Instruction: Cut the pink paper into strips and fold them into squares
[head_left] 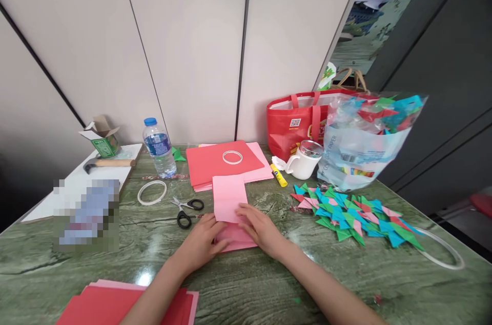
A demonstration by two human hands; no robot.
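Our left hand (203, 244) and right hand (263, 230) flank the pink paper (229, 196), fingers bent—probably steadying it; whether pinching, we cannot tell.

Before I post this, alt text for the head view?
A person's left hand and right hand touch pink paper on a green table. Scissors lie to the left; a glue stick, white mug and folded paper pieces are to the right. Behind the pink paper, a white ring rests on red paper.
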